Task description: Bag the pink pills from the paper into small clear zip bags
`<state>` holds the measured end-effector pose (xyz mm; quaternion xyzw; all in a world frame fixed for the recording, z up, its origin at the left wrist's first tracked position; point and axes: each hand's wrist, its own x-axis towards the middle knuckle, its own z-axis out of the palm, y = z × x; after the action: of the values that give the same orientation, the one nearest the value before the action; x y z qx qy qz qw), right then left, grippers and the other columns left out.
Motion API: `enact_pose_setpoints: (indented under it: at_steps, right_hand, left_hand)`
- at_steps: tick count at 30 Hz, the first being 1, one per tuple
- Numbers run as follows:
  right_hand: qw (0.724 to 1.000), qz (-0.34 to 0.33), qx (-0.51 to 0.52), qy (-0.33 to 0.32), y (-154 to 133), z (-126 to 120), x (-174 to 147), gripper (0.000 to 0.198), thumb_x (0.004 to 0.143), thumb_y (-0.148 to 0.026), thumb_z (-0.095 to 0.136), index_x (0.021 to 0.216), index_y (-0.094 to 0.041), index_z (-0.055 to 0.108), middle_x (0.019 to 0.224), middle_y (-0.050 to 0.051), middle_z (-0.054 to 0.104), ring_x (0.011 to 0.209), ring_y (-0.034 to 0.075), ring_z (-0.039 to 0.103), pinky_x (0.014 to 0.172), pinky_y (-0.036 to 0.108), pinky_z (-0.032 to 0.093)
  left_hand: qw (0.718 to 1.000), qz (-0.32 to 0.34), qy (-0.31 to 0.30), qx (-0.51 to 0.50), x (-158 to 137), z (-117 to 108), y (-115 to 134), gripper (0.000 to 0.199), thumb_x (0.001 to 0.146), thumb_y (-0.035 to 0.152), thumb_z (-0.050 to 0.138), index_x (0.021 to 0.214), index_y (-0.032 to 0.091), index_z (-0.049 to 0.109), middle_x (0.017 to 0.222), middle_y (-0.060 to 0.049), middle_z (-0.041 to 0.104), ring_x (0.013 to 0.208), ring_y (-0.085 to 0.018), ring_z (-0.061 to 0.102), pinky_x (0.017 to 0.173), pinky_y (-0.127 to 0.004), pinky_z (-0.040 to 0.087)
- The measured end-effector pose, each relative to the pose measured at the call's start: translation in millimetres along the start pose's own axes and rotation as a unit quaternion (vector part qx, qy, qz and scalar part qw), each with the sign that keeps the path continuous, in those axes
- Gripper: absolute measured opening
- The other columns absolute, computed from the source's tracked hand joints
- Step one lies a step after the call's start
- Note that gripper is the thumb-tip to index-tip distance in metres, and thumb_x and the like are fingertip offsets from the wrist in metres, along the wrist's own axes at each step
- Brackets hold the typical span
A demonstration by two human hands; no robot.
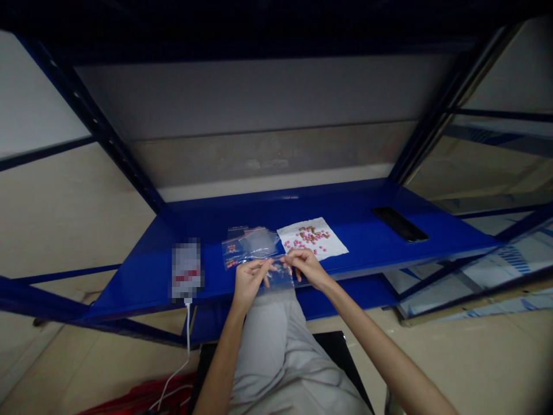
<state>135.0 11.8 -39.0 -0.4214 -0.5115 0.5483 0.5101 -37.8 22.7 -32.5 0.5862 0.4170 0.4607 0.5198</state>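
Note:
Between my hands is a clear plastic zip bag (283, 279), pinched along its top edge just above my lap. My left hand (252, 280) grips the left part of that edge, and my right hand (307, 267) grips the right part. Just beyond them lie several clear zip bags (259, 241) in a loose pile, some with small pink and brownish pieces inside. To their right a white paper sheet (337, 246) holds scattered pink tablets (322, 250) and brownish-green capsules (307, 232). Whether the held bag contains anything is hard to make out.
All this is on a blue metal shelf (207, 216) with blue uprights on both sides. A black phone (400, 223) lies at the right. At the left, a blurred-out pale device (186, 271) has a white cable (188, 334) hanging off the front edge.

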Motion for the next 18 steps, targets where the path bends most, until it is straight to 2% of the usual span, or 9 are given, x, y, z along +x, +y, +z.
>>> enact_pose_setpoints:
  at_steps: [4, 8, 12, 15, 18]
  right_hand:
    - [1.000, 0.005, -0.020, 0.008, 0.8, 2.2, 0.4, 0.027, 0.072, -0.040, 0.064, 0.062, -0.016, 0.058, 0.046, -0.005, 0.054, 0.033, 0.004, 0.041, 0.029, 0.014, 0.033]
    - [0.999, 0.006, -0.036, 0.020, -0.9, 4.5, 0.7, 0.031, 0.072, -0.043, 0.062, 0.059, -0.017, 0.052, 0.044, -0.006, 0.053, 0.029, 0.004, 0.039, 0.028, 0.014, 0.031]
    - [0.998, 0.004, -0.068, 0.014, -2.3, 6.8, -0.1, 0.033, 0.074, -0.045, 0.059, 0.059, -0.017, 0.053, 0.045, -0.005, 0.054, 0.030, 0.004, 0.040, 0.028, 0.014, 0.030]
    - [0.997, 0.007, -0.074, -0.014, -4.6, 7.8, -1.3, 0.030, 0.076, -0.045, 0.058, 0.071, -0.016, 0.060, 0.047, -0.005, 0.053, 0.033, 0.004, 0.042, 0.029, 0.013, 0.033]
    - [0.998, 0.004, -0.049, -0.034, -7.4, 7.7, -2.7, 0.036, 0.073, -0.042, 0.062, 0.099, -0.018, 0.060, 0.056, -0.005, 0.055, 0.040, 0.007, 0.049, 0.028, 0.013, 0.036]
  left_hand:
    - [1.000, 0.012, 0.000, 0.018, 2.4, 0.5, -2.5, 0.024, 0.074, 0.035, 0.062, 0.071, 0.013, 0.070, 0.068, -0.006, 0.071, 0.035, -0.007, 0.052, 0.041, -0.020, 0.041]
    - [0.999, 0.024, -0.005, 0.029, 3.0, 0.8, -2.9, 0.026, 0.076, 0.036, 0.059, 0.076, 0.013, 0.070, 0.066, -0.005, 0.070, 0.031, -0.006, 0.048, 0.034, -0.018, 0.036]
    - [0.996, 0.057, 0.045, 0.051, -2.4, 3.0, -3.7, 0.027, 0.078, 0.035, 0.055, 0.072, 0.012, 0.069, 0.060, -0.003, 0.067, 0.031, -0.005, 0.046, 0.034, -0.017, 0.035]
    - [0.992, 0.063, 0.095, 0.044, -5.4, 5.6, -2.2, 0.027, 0.078, 0.036, 0.055, 0.073, 0.013, 0.068, 0.059, -0.001, 0.066, 0.031, -0.005, 0.045, 0.035, -0.017, 0.035]
    - [0.991, 0.056, 0.119, 0.039, -2.7, 9.0, 5.9, 0.027, 0.076, 0.038, 0.058, 0.076, 0.013, 0.067, 0.059, 0.000, 0.065, 0.032, -0.005, 0.045, 0.033, -0.017, 0.035]
